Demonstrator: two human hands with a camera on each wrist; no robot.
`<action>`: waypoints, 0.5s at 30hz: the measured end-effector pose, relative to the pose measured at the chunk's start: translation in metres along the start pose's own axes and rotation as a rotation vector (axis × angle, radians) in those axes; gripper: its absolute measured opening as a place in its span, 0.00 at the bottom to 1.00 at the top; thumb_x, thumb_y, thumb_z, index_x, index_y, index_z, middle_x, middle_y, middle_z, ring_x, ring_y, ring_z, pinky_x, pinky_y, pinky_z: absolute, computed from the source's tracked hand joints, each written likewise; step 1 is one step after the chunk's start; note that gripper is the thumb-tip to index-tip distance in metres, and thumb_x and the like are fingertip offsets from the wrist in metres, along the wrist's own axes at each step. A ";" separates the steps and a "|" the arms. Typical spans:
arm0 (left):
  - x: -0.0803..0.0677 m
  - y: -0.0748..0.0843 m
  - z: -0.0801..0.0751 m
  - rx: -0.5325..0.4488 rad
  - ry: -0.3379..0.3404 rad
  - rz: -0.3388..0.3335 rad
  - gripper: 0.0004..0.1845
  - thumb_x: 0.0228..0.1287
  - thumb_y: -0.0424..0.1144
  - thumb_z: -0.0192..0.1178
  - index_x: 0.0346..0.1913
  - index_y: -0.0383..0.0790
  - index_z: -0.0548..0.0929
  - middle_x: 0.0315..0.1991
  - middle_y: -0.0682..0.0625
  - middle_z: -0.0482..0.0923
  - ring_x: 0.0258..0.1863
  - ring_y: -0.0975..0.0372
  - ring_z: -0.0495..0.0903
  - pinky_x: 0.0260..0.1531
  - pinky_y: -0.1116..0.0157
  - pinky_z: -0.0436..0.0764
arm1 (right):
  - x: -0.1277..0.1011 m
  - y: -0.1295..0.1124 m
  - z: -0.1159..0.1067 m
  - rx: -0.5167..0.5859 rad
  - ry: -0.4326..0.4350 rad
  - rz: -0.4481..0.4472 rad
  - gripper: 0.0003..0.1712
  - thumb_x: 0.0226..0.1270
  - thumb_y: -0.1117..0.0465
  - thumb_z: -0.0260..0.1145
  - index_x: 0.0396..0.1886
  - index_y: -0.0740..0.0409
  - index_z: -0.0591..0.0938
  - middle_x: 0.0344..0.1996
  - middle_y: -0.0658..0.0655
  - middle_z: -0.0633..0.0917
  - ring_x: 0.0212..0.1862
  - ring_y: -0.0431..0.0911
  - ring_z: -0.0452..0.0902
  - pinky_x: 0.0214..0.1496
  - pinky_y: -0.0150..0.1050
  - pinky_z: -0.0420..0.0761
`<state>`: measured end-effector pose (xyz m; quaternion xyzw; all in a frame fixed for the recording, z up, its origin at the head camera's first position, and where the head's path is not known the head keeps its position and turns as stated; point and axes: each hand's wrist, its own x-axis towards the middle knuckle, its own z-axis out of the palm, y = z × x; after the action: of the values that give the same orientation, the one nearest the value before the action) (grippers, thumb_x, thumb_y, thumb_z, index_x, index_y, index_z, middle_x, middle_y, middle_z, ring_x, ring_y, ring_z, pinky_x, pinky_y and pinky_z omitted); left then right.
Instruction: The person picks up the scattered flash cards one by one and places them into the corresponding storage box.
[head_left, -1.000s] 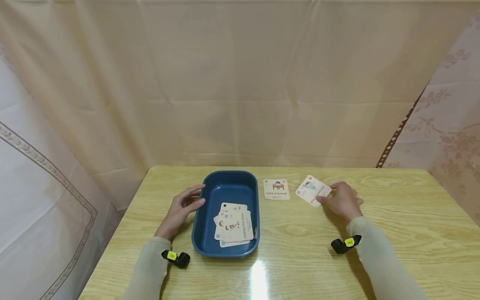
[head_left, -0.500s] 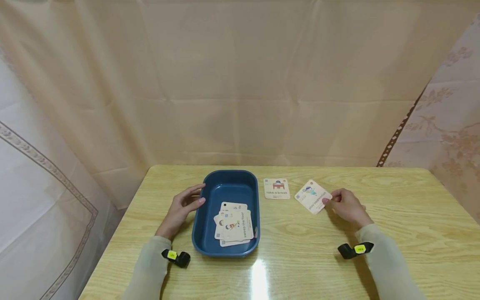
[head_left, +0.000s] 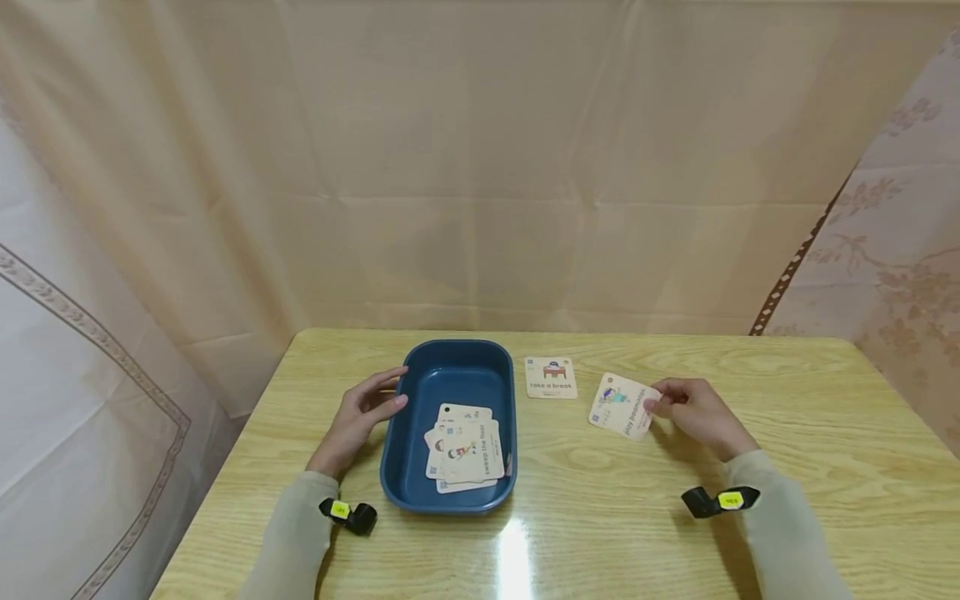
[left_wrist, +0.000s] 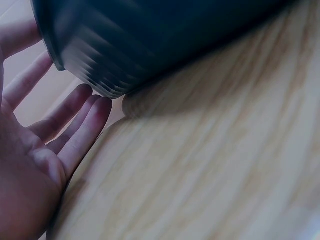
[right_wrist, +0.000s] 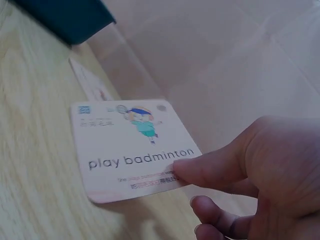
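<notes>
Badminton card [head_left: 625, 404] pinched in right hand [head_left: 693, 412] above wooden table [head_left: 787, 467], three o'clock of blue tray [head_left: 450, 371]; left hand [head_left: 360, 412] relaxed, curtains [head_left: 480, 167] behind.

A dark blue tray [head_left: 450, 379] is seen on the light yellow wood-grain table [head_left: 787, 433]. Right of the tray, a cream card [head_left: 622, 405] (blue-green cartoon figure, grey lettering) is shown. Beige plain curtains [head_left: 480, 167] are hung behind the tray.

Soft even light, tabletop glare, blurry wrist views
</notes>
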<state>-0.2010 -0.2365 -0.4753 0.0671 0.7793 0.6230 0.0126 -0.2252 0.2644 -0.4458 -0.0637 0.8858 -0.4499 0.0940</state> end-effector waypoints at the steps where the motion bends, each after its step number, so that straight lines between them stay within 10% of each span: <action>1: 0.000 0.000 0.000 -0.001 0.000 0.001 0.26 0.72 0.41 0.64 0.70 0.43 0.76 0.64 0.41 0.74 0.58 0.48 0.75 0.54 0.64 0.78 | -0.001 -0.002 -0.001 -0.003 0.001 0.000 0.16 0.72 0.63 0.66 0.51 0.72 0.83 0.38 0.59 0.84 0.38 0.47 0.71 0.37 0.36 0.70; 15: 0.000 0.001 0.000 0.002 -0.003 0.009 0.26 0.71 0.40 0.64 0.70 0.42 0.76 0.64 0.40 0.75 0.57 0.49 0.76 0.53 0.65 0.79 | -0.008 -0.024 0.005 0.110 0.050 -0.081 0.18 0.67 0.53 0.73 0.48 0.62 0.89 0.49 0.60 0.84 0.48 0.50 0.73 0.47 0.43 0.72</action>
<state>-0.2007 -0.2367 -0.4745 0.0715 0.7796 0.6221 0.0108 -0.2156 0.2479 -0.4284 -0.0827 0.8584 -0.5030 0.0570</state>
